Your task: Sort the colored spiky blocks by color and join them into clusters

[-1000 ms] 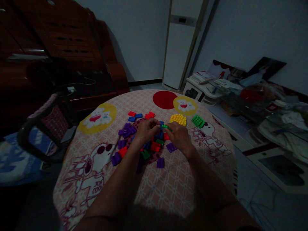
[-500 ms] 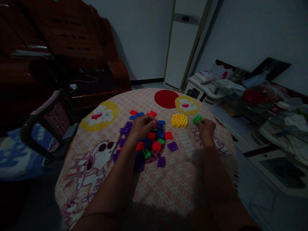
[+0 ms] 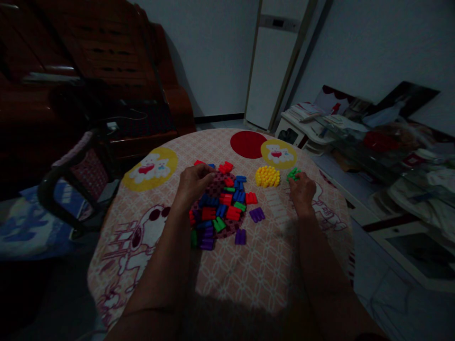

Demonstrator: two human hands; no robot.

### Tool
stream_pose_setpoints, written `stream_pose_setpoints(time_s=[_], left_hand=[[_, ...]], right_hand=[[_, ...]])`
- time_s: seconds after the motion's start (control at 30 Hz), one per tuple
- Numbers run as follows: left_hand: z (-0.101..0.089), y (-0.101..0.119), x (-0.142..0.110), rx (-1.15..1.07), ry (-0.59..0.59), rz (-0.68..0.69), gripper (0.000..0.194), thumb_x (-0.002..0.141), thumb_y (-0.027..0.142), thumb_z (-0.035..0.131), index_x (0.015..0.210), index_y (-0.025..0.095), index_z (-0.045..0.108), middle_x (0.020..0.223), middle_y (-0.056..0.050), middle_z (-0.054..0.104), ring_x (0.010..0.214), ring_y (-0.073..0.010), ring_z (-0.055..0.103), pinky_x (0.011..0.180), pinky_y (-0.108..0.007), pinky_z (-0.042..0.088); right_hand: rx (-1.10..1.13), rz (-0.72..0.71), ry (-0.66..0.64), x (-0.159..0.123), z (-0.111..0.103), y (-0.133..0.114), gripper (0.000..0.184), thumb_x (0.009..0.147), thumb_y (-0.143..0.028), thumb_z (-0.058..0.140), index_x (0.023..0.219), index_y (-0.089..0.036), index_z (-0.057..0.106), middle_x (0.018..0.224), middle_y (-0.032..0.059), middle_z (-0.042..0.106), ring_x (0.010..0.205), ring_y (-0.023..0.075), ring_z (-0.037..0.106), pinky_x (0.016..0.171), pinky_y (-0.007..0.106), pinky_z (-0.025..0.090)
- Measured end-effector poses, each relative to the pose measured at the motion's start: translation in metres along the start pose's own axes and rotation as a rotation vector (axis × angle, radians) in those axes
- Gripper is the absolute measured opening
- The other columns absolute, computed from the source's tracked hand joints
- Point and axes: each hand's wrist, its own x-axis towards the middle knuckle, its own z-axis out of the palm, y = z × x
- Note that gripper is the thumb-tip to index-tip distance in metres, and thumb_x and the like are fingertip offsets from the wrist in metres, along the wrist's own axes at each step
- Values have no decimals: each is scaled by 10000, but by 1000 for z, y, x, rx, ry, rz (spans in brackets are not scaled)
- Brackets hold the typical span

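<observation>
My left hand (image 3: 194,183) hovers over the far left of a loose pile of plastic building blocks, thumb and fingers stretched out slightly apart, with no block visible between them. Red blocks (image 3: 226,167), blue blocks (image 3: 209,201), green blocks (image 3: 219,223) and purple blocks (image 3: 206,238) make up the pile; my left hand and forearm hide part of it. On the right, my right hand (image 3: 303,190) has its fingers closed on a small cluster of green blocks (image 3: 294,174) at the tabletop. Left of that cluster sits a rounded mass of joined yellow blocks (image 3: 268,176).
A patterned cloth (image 3: 245,279) covers the round table. To the left are a chair (image 3: 67,189) and a dark wooden sofa (image 3: 117,71). Along the right wall runs a low cabinet (image 3: 401,237) with cluttered papers and bags. A tall white appliance (image 3: 272,71) stands behind.
My left hand has moved left off the middle of the pile, uncovering blocks there. My right hand stays at the green cluster. The view has shifted slightly.
</observation>
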Motion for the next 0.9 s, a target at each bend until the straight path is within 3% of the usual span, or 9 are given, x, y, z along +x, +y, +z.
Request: stream_pose_setpoints(time_s=[0.1, 0.2, 0.33, 0.47, 0.7, 0.9], left_hand=[[-6, -4, 1, 140, 2, 6, 252, 714, 372, 661, 847, 168, 729, 734, -51, 722, 688, -203, 662, 619, -285, 494], [-11, -6, 2, 226, 10, 2, 253, 728, 376, 644, 852, 175, 737, 763, -58, 736, 727, -215, 671, 636, -289, 493], [-13, -3, 2, 267, 19, 21, 265, 752, 378, 618, 864, 170, 739, 754, -57, 737, 712, -211, 664, 641, -288, 484], [-10, 3, 0, 267, -3, 23, 264, 749, 379, 613, 850, 168, 735, 743, -57, 735, 688, -208, 662, 633, -288, 476], [-6, 4, 0, 236, -8, 17, 293, 743, 413, 615, 855, 169, 731, 751, -61, 728, 720, -213, 662, 613, -273, 465], [-3, 3, -1, 240, -8, 27, 296, 745, 421, 617, 848, 167, 728, 737, -55, 720, 694, -202, 650, 611, -271, 460]], right_hand=[[175, -159, -106, -8, -10, -28, 213, 887, -261, 549, 890, -150, 731, 882, 120, 754, 781, 210, 658, 749, 296, 440], [370, -400, -367, -24, -16, -62, 185, 878, -210, 561, 810, -170, 728, 843, 69, 750, 768, 178, 662, 742, 266, 448], [319, -675, -674, -57, -17, -94, 143, 818, -115, 621, 855, -187, 739, 868, 40, 744, 827, 172, 668, 763, 258, 441], [170, -766, -689, -79, -16, -106, 256, 822, -125, 668, 1059, -213, 710, 1072, 80, 724, 1007, 218, 644, 847, 300, 445], [205, -745, -663, -75, -7, -101, 159, 896, -146, 597, 1027, -191, 675, 997, 61, 707, 952, 195, 629, 831, 287, 421], [151, -813, -676, -86, -12, -103, 333, 857, -166, 677, 1183, -211, 628, 1107, 85, 697, 1033, 234, 627, 839, 309, 435]])
